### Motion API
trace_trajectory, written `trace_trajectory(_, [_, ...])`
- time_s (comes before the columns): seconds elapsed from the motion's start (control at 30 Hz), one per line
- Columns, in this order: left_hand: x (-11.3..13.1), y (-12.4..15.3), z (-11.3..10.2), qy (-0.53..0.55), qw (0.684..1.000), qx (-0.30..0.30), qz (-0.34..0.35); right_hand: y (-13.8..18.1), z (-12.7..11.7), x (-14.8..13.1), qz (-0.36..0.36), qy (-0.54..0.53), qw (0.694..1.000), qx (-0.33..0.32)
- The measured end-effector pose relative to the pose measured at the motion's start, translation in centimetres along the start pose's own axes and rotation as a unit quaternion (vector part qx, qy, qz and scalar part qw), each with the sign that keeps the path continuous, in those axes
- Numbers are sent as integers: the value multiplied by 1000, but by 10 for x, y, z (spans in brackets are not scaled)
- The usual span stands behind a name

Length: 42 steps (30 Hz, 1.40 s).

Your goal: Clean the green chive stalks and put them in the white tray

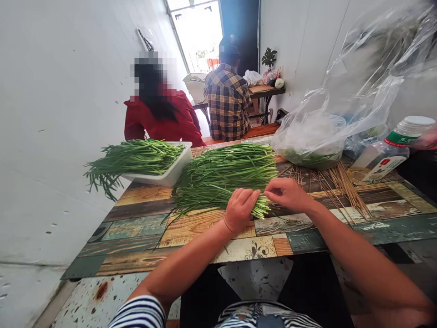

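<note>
My left hand (240, 208) is closed over a small bunch of garlic chives (261, 207), holding it near the pale cut ends, which stick out to the right. The long green leaves of this bunch trail left across the table. Just right of those ends is my right hand (286, 193), its thumb and fingertips pinched together. Whatever is between those fingertips is too small to make out. Behind both hands lies a broad pile of garlic chives (232, 165), stems toward the right.
A white tray (182, 166) heaped with chives (139, 157) stands left. Thin wooden skewers (351, 193) lie right, near a clear plastic bag (309, 136) and a tilted plastic bottle (385, 152). Two people sit beyond the wood-patterned table (136, 262), one in red (160, 120), one in plaid (227, 102).
</note>
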<state>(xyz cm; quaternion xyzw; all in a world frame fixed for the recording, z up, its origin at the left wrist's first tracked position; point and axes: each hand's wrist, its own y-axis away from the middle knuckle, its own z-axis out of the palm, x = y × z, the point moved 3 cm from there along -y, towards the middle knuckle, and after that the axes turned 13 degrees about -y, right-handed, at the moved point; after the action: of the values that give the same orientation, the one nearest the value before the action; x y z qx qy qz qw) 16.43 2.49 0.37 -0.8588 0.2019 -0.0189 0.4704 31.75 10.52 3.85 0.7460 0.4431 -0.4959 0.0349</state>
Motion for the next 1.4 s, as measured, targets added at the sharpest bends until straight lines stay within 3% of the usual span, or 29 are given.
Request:
trace_trajectory(0.17, [-3,0,-2,-10,1000,-7,-7,-1,1,-3,-30,-18,999,-24])
trace_trajectory(0.4, [-8,4,4,20,999,-36,0,-1,6,3,-106,12,994,-7])
trace_trajectory(0.5, [-7,8,10,13,998,-62,7,1,8,8,-119,63,991,-28])
trace_trajectory(0.7, [1,7,15,-21,995,-90,38,3,14,10,-66,243,963,-95])
trace_trajectory(0.83, [2,4,13,-43,993,-92,52,5,11,20,-14,298,946,-126])
trace_trajectory(0.97, [-4,5,13,-54,994,-90,35,6,-6,23,15,253,961,-112])
trace_trajectory(1.07, [-6,6,13,-45,995,-83,38,5,-13,13,-12,194,977,-87])
trace_trajectory(1.23, [-6,6,11,-15,997,-62,41,3,3,3,-113,198,970,-87])
trace_trajectory(1.4, [-11,7,13,46,995,-86,-9,4,8,8,-130,188,972,-62])
